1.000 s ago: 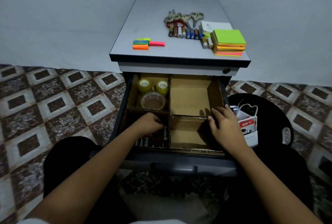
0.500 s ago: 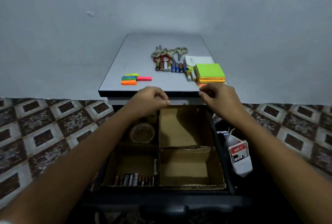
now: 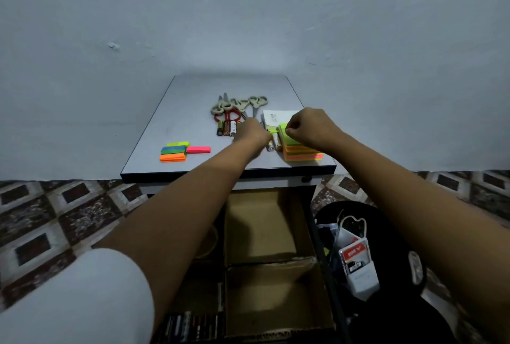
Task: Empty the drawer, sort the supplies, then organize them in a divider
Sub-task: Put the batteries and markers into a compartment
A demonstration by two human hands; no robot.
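The left hand (image 3: 252,133) is curled over the row of batteries (image 3: 226,128) on the desk (image 3: 187,100), and the right hand (image 3: 310,128) is curled on top of the sticky notes (image 3: 302,151) just beside them. Whether either grip is closed cannot be told, as the fingertips are hidden. For the step judged to be in hand, a few batteries should be gathered lengthwise so that none is rolled off the edge, then laid beside those lined up in the near-left compartment of the divider (image 3: 259,230) in the open drawer (image 3: 323,260).
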